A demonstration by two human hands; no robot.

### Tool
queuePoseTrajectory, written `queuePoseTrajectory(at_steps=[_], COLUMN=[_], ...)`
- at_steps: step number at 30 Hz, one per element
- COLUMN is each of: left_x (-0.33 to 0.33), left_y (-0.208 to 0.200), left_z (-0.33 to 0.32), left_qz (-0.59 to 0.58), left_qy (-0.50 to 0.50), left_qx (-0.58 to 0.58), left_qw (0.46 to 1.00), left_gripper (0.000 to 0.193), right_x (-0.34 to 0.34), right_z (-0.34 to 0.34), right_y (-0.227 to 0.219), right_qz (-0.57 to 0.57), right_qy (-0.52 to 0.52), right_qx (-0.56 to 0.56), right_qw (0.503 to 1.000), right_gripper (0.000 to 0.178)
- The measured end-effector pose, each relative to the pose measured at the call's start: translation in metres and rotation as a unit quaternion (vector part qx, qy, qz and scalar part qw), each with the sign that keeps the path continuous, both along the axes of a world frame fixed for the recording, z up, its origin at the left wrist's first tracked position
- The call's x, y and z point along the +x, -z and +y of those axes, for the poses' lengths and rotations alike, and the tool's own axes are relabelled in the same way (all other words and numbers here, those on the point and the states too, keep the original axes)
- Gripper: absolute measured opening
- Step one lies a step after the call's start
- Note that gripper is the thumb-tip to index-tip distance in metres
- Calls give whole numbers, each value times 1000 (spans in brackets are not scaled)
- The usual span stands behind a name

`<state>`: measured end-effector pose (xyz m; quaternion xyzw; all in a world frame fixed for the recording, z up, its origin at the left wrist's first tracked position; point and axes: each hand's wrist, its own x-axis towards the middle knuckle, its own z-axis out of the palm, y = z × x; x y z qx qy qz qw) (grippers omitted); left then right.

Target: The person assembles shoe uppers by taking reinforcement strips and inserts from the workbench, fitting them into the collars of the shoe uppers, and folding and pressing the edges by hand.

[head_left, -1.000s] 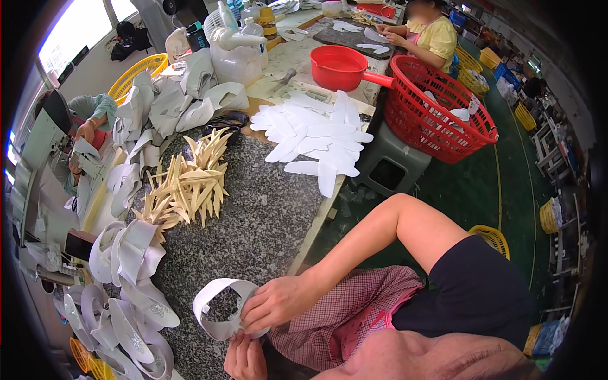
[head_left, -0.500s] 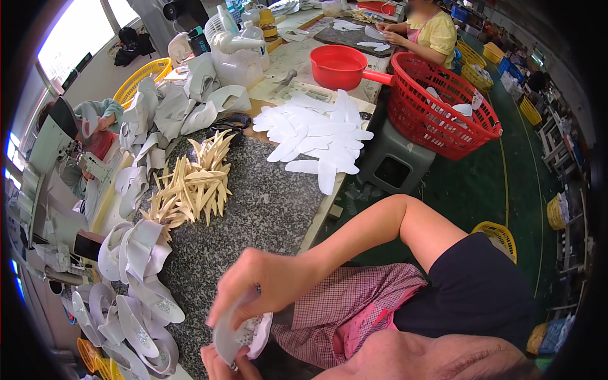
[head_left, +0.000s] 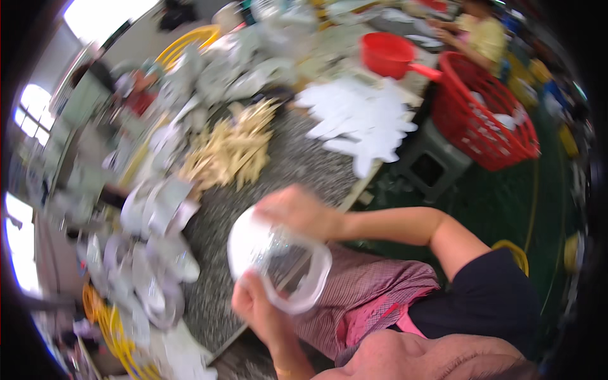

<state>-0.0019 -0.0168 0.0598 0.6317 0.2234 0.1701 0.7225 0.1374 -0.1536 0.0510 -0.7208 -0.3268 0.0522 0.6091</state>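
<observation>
Both my hands hold a white curved strip bent into a loop [head_left: 278,266] above my lap, just off the grey speckled table [head_left: 297,164]. My left hand [head_left: 253,304] grips the loop's lower edge from below. My right hand [head_left: 294,212] presses on its top. The picture is blurred by motion. On the table beyond lie a heap of tan wooden sticks [head_left: 231,152] and a pile of flat white cut-out pieces [head_left: 361,120].
More white looped strips [head_left: 152,247] crowd the table's left side. A red basket [head_left: 487,114] and a red scoop [head_left: 389,54] stand at the far right, above a grey stool [head_left: 430,164]. Another person in yellow [head_left: 481,31] sits at the back. A yellow basket rim [head_left: 120,342] lies lower left.
The loop has risen from the table edge toward the camera. My right hand moved onto its top, my left hand grips it from below. The view has swung and blurred.
</observation>
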Motion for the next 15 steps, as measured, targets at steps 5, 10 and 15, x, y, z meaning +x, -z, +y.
queuePoseTrajectory(at_steps=[5,10,15], left_x=[9,8,6], left_y=[26,42,42], left_z=[3,-2,-6], left_qz=[-65,-62,-78], left_qy=[-20,-51,-53], left_qx=[-52,-21,-69], left_qw=[996,997,993], left_gripper=[30,27,24], right_x=[9,-27,-42], right_z=[-10,-10,9], right_y=[7,9,24], right_qz=[-148,-258,-238], right_qy=[160,43,-12], right_qx=[63,-53,-111], right_qw=[974,964,965], right_gripper=[18,20,15])
